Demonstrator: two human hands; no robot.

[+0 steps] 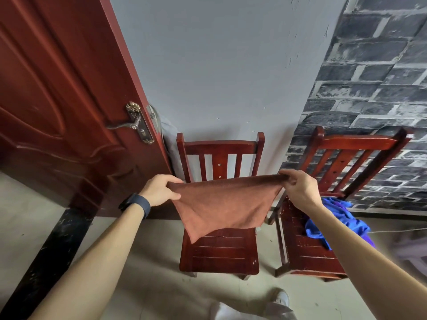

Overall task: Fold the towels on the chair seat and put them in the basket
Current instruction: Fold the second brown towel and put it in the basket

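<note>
rust-brown terry towel (221,202) hangs above the red wooden slatted chair seat (219,252), top corners pinched by left hand (159,190) and right hand (298,188); folding step appears underway, next requiring corners brought together; basket not visible.

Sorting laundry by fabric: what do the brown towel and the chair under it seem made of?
Brown towel: probably microfibre or terry cloth; matte, fuzzy nap, limp drape. Chair: apparently wood under glossy reddish-brown varnish; slatted seat, sheen, worn pale edges.
</note>
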